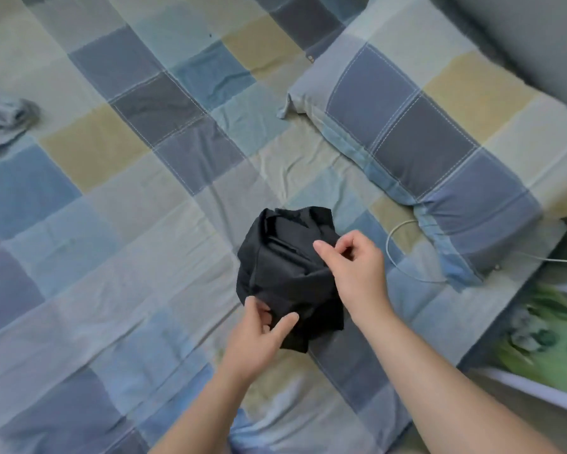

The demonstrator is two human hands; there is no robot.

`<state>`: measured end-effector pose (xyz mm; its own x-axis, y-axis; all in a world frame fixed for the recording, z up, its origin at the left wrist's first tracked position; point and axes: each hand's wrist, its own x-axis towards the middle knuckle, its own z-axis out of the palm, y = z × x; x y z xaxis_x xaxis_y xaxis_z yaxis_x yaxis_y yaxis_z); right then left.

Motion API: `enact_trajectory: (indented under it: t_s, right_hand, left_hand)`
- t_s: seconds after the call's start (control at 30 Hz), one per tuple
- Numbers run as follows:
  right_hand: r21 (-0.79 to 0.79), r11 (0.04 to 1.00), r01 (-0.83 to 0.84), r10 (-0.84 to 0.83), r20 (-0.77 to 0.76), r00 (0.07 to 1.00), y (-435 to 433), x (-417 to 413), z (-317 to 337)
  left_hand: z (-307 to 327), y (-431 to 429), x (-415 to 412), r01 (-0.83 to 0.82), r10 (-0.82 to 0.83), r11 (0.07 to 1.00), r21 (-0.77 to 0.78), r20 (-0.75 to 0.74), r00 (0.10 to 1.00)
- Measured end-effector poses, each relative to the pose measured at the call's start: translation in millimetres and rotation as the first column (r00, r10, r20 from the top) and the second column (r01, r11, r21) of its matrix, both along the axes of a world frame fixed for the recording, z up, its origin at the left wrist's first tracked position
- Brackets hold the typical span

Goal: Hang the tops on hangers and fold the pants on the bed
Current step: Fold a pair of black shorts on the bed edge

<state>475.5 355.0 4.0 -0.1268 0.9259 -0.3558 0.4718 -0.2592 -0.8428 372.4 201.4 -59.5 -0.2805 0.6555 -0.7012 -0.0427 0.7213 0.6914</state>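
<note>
1. Head view: a black garment (285, 273) is seen bunched in a ball at lower centre of frame, over the bed (144, 224). Whether it is resting or lifted can't be told, nor whether it is a top or pants.
2. Left hand (259, 332) is pinched on its lower edge. Right hand (354, 267) is clamped on a fold at its right side, fingers curled.
3. Handling, judged: light, soft, limp, likely to tangle. A waistband or hem should be found, gripped at two corners and shaken out.
4. Also noted: pillow (423, 142) upper right, white cable (396, 257) beside it, grey garment (3, 122) at left edge.

One head-worn wide-angle view, steeply downward, close above the checked bed (111, 257).
</note>
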Motion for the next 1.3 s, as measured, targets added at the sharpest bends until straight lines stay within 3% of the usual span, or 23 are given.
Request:
enact_trajectory:
  t_s: [0.07, 0.13, 0.27, 0.37, 0.47, 0.73, 0.87, 1.07, 1.2, 1.3]
  right_hand:
    - [-0.119, 0.993, 0.002, -0.012, -0.084, 0.996, -22, 20, 23]
    - [-0.199, 0.980, -0.029, 0.008, -0.105, 0.994, -42, 43, 45]
    - [-0.227, 0.965, -0.132, 0.115, -0.087, 0.990, -72, 90, 95]
    - [-0.212, 0.958, -0.192, 0.173, -0.103, 0.979, -89, 123, 140]
    - [-0.191, 0.953, -0.236, 0.214, -0.131, 0.968, -100, 151, 191]
    - [-0.116, 0.955, -0.272, 0.245, -0.205, 0.948, -112, 193, 306]
    - [-0.136, 0.950, -0.282, 0.243, -0.247, 0.938, -123, 205, 346]
    - [-0.165, 0.919, -0.358, 0.338, -0.137, 0.931, -136, 204, 381]
    - [-0.116, 0.867, -0.484, 0.487, 0.001, 0.873, -144, 190, 393]
    - [-0.156, 0.763, -0.627, 0.646, 0.139, 0.751, -155, 174, 402]
  left_hand:
    - [23, -25, 20, -0.036, 0.034, 0.999, 0.006, 0.200, 0.979]
    - [43, -44, 37, 0.042, -0.046, 0.999, 0.018, 0.280, 0.959]
    - [91, -58, 57, 0.209, -0.212, 0.976, 0.059, 0.055, 0.976]
    - [147, -54, 66, 0.156, -0.149, 0.968, 0.197, -0.050, 0.988]
    - [209, -51, 84, 0.097, -0.100, 0.958, 0.270, -0.001, 0.995]
    - [329, -52, 132, -0.174, 0.148, 0.937, 0.302, 0.105, 0.983]
    - [368, -64, 143, -0.300, 0.295, 0.895, 0.330, 0.067, 0.953]
    - [429, -94, 129, -0.633, 0.598, 0.717, 0.292, 0.209, 0.774]
    - [473, -113, 110, -0.676, 0.637, 0.648, 0.351, 0.236, 0.733]
    - [501, -133, 99, -0.644, 0.627, 0.611, 0.461, 0.216, 0.749]
